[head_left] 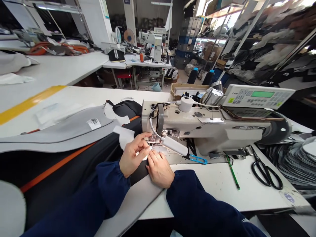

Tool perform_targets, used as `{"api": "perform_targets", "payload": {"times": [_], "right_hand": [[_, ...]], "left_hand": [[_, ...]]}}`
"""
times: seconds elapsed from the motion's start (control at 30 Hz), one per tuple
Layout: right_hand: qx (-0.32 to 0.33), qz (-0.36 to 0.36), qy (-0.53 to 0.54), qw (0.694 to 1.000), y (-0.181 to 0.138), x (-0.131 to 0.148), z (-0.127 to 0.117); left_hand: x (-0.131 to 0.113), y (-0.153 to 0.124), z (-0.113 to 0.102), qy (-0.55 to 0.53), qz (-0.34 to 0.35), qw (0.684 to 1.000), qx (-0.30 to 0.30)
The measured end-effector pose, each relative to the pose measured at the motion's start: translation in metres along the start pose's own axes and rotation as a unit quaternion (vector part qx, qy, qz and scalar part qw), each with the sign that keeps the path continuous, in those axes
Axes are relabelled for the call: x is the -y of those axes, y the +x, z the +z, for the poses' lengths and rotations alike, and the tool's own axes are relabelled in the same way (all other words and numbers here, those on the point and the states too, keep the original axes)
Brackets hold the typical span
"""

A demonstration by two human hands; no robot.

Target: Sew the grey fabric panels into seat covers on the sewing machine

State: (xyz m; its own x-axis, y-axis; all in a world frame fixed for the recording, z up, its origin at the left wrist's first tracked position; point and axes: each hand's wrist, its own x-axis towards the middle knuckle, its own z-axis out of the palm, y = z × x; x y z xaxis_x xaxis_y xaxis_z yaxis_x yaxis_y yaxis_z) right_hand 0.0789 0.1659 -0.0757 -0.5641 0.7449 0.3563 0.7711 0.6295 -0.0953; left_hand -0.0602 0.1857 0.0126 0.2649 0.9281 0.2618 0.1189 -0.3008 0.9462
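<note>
My left hand [134, 155] is closed in a pinch beside the needle area of the sewing machine [187, 123], its thumb and fingertips on a small white piece [145, 157]. My right hand [160, 169] lies alongside, fingers stretched out over the black and grey material and their tips almost against my left fingers. Under both hands runs a large black cover piece [81, 164] with an orange strip [58, 167] and grey backing. Behind my left hand a white flap [124, 135] sticks up. My fingers hide the exact stitching spot.
Black scissors [266, 172] and a green pencil-like stick [233, 174] lie on the white table [209, 191] to the right. Blue thread snips [197, 159] rest by the machine bed. A control panel [259, 96] and a phone [251, 113] sit on top. Stacked pieces [291, 161] stand far right.
</note>
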Motion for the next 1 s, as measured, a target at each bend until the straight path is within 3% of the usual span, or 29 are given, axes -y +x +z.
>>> {"api": "perform_targets", "payload": {"times": [0.17, 0.3, 0.47, 0.57, 0.63, 0.7, 0.77, 0.8, 0.87, 1.0], "right_hand": [[0.012, 0.002, 0.011, 1.000, 0.001, 0.000, -0.002], [0.019, -0.003, 0.002, 1.000, 0.001, 0.000, -0.006], [0.017, -0.004, 0.003, 1.000, 0.001, 0.000, -0.005], [0.008, -0.006, 0.000, 1.000, 0.000, -0.001, -0.004], [0.006, -0.007, 0.001, 1.000, -0.001, -0.001, -0.003], [0.007, -0.009, 0.005, 1.000, -0.002, -0.002, -0.002], [0.008, -0.011, 0.008, 1.000, -0.002, -0.003, 0.000], [0.008, -0.012, 0.007, 1.000, -0.001, -0.004, 0.002], [0.006, -0.011, 0.002, 1.000, 0.001, -0.003, 0.004], [-0.024, -0.032, 0.017, 0.999, -0.005, 0.003, -0.008]], "left_hand": [[-0.018, 0.008, 0.004, -0.109, -0.023, 0.991, 0.074], [-0.025, 0.014, 0.002, -0.153, -0.022, 0.984, 0.083], [-0.018, 0.002, -0.006, -0.057, 0.005, 0.996, 0.073], [-0.007, -0.009, -0.012, 0.078, 0.091, 0.991, 0.051], [0.005, -0.014, -0.016, 0.234, 0.187, 0.951, 0.075], [0.018, -0.015, -0.021, 0.401, 0.270, 0.861, 0.158], [0.033, -0.012, -0.025, 0.522, 0.303, 0.762, 0.235], [0.040, -0.010, -0.025, 0.561, 0.304, 0.729, 0.247], [0.052, -0.004, -0.024, 0.608, 0.287, 0.706, 0.222], [0.066, 0.004, -0.018, 0.645, 0.247, 0.704, 0.163]]}}
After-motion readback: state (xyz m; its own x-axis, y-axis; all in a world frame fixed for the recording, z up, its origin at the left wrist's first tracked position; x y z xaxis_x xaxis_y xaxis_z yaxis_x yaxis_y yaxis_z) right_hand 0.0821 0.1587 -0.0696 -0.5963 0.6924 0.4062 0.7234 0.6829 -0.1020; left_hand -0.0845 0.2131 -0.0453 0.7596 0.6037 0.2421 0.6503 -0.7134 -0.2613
